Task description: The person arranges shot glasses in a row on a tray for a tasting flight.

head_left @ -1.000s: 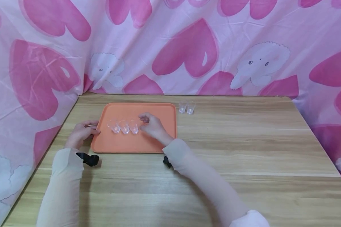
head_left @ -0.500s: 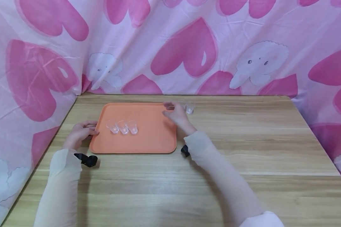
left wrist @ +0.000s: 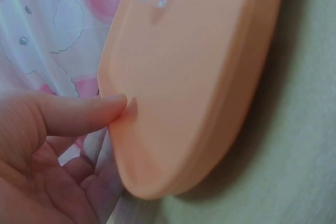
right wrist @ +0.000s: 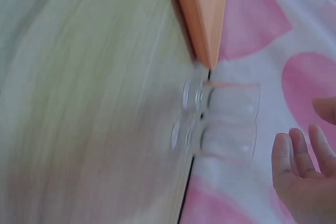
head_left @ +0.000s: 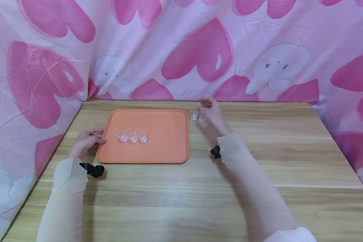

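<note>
My left hand (head_left: 83, 144) pinches the left edge of an orange tray (head_left: 166, 144). In the left wrist view, the thumb (left wrist: 86, 113) lies over the rim with the fingers behind it. Three clear small cups stand in a row on the tray's left half, the rightmost cup (head_left: 142, 136) among them. Beyond the tray's far right corner, two more clear cups stand side by side, a left cup (head_left: 194, 114) and a right cup (head_left: 202, 117). Above the right one hovers my right hand (head_left: 214, 113), partly covering it. In the right wrist view its fingers (right wrist: 282, 153) are spread from the thumb, apart from the cups.
A wooden table (head_left: 157, 201) bears everything. Behind it and along the sides hangs a pink curtain (head_left: 196, 60) with hearts, meeting the table's far edge just past the two cups. Black wrist cameras, such as the left one (head_left: 93, 170), sit under both cuffs.
My right hand has moved right from beside the cups on the tray, across the tray's far corner, to the two cups on the table. The left hand has stayed on the tray edge.
</note>
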`<state>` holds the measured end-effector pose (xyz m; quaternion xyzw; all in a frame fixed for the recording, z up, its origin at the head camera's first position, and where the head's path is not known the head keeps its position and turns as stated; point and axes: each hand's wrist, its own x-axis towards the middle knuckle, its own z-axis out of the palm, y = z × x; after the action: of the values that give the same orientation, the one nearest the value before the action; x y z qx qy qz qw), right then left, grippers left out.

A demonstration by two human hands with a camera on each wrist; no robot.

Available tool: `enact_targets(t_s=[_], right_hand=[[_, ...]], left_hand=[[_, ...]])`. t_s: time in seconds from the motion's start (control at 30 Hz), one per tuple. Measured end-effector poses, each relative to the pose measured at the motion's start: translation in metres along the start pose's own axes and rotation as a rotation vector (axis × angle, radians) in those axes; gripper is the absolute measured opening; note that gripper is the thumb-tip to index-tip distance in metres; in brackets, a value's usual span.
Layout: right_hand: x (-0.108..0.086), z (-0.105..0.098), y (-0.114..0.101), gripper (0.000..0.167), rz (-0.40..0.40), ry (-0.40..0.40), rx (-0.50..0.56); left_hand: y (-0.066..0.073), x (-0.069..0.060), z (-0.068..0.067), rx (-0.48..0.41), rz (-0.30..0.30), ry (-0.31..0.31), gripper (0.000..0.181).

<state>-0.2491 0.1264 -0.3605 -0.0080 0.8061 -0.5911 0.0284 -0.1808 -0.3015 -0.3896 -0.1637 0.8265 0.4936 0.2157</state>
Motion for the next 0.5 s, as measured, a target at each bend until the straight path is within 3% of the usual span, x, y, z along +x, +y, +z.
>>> enact_targets(t_s=[0.23,0.5], right_hand=[[0.002,-0.020,0.012,0.048,0.014,0.038,-0.019],[0.001,-0.029,0.024,0.054,0.074,-0.004,-0.095]], left_hand=[[-0.001,0.000,0.000,0.001,0.004,-0.003,0.070],[-0.001,0.000,0.000,0.005,0.008,0.006,0.070]])
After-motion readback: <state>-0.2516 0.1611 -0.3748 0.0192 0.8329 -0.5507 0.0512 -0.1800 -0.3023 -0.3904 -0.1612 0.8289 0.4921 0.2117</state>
